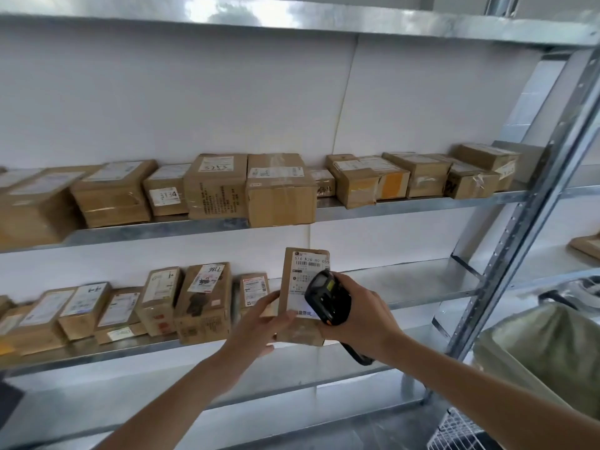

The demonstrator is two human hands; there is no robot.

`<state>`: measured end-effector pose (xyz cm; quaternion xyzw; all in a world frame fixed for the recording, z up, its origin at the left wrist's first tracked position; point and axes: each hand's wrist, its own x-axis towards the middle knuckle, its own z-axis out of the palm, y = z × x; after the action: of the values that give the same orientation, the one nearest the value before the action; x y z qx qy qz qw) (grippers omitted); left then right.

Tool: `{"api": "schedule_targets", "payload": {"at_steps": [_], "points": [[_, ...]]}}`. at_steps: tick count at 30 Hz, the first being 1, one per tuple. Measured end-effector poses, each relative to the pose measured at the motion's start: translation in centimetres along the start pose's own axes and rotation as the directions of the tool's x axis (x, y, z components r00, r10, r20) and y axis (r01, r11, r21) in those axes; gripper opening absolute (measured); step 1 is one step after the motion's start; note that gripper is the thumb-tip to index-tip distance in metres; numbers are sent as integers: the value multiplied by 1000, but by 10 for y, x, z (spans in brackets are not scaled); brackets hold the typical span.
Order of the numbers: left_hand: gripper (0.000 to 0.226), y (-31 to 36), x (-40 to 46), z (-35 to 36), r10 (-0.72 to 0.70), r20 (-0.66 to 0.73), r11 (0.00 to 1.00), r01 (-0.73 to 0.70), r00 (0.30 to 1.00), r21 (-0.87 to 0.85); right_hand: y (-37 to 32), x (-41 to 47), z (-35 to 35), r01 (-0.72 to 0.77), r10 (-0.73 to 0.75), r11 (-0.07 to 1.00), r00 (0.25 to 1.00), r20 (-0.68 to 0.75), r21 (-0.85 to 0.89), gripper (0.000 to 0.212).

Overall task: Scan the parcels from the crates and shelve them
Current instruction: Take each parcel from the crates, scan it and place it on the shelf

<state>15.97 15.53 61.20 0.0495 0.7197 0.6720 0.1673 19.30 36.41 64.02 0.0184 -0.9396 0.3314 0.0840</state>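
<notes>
On 2 metal shelves [406, 206], rows of cardboard parcels [281, 190].

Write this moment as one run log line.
left hand: holds parcel upright | right hand: holds scanner at label | shelving: not yet

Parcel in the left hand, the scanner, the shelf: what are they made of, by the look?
Parcel: brown cardboard, matte, with a white paper label. Scanner: black, likely hard plastic, slight sheen. Shelf: probably galvanised steel, grey mottled reflective surface.
</notes>
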Motion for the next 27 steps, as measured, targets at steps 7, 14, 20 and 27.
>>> {"api": "schedule_targets", "payload": {"at_steps": [7, 14, 20, 27], "points": [[41, -20, 41, 10, 21, 2, 999, -21, 1000, 37, 47, 42, 14, -46, 45, 999, 996, 75, 15, 76], [39, -59, 120, -14, 16, -50, 998, -13, 999, 60, 89, 120, 70, -58, 56, 998, 983, 177, 6, 81], [32, -105, 185, -35, 33, -53, 984, -23, 998, 175, 127, 180, 125, -29, 44, 998, 961, 274, -56, 92], [36, -149, 233, -44, 71, -76, 947, -43, 995, 317, 163, 219, 176, -27, 59, 995, 931, 359, -93, 89]]}}
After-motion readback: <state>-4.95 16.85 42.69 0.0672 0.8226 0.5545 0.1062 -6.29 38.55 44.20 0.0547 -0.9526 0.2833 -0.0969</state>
